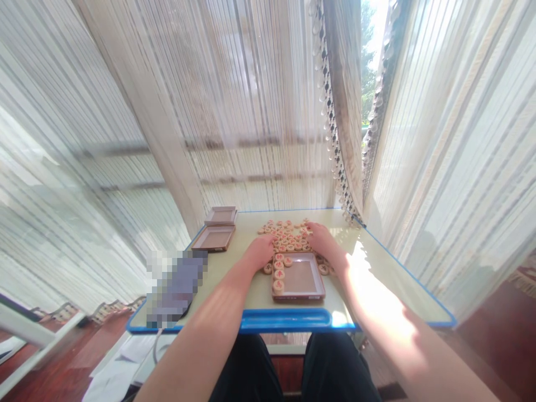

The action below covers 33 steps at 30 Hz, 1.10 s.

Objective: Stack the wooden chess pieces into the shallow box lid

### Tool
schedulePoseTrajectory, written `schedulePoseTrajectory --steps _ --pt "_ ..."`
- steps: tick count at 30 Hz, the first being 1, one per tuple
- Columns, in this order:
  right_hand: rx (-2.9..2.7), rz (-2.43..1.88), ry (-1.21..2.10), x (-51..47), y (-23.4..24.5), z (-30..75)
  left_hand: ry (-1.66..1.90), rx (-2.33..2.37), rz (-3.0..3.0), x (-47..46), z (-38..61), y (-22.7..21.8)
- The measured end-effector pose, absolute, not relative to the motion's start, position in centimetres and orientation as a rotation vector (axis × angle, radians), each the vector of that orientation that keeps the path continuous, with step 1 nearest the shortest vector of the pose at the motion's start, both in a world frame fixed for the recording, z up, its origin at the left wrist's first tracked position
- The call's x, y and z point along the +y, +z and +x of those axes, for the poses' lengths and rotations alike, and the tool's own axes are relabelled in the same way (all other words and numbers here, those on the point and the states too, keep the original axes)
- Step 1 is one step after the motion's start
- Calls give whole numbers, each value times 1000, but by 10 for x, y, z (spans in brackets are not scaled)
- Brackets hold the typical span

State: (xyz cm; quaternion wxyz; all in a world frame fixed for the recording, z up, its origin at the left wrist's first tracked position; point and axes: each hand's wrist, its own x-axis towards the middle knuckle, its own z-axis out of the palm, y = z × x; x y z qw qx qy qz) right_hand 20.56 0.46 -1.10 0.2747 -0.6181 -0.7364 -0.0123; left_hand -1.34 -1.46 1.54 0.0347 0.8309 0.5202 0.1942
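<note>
Discs: a heap of round wooden discs [286,233] with red marks lies flat on the far middle of the table, between the two hands.
Tray: a shallow brown tray [305,279] sits just on the near side of the heap, close to the table's front edge. A few discs lie in a column along its left side, and the rest of its floor is bare.
Loose discs: one lies just outside the tray's left wall and one just outside its right wall.
Left hand: the left hand [260,252] rests palm down at the heap's left edge, beside the tray's far left corner. Whether its fingers pinch a disc cannot be told.
Right hand: the right hand [320,237] lies palm down on the heap's right side, its fingers bent over the discs. Its grip cannot be told either.
Table: the pale table [377,279] has a blue rim and is sunlit on the right.
Other trays: two more trays [214,238] sit at the far left, one behind the other.
Left edge: a blurred-out object [178,287] lies there.
Surroundings: sheer striped curtains [251,111] hang on three sides.
</note>
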Motion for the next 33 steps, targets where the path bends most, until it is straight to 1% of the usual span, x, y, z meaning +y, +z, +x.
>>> schedulePoseTrajectory --steps 5,11,17,22,33 --pt "-1924 -1710 -35 9 -13 208 608 1593 2545 -15 -14 15" --pt "-2140 -1603 -38 6 -12 207 628 1570 2562 -10 -15 10" --pt "-2036 -1727 -78 4 -13 212 637 1565 2547 -9 -14 9" --pt "-2139 -1682 -52 6 -16 213 630 1574 2552 -10 -13 10" --pt "-2086 -1747 -30 5 -11 211 622 1572 2554 -12 -13 10"
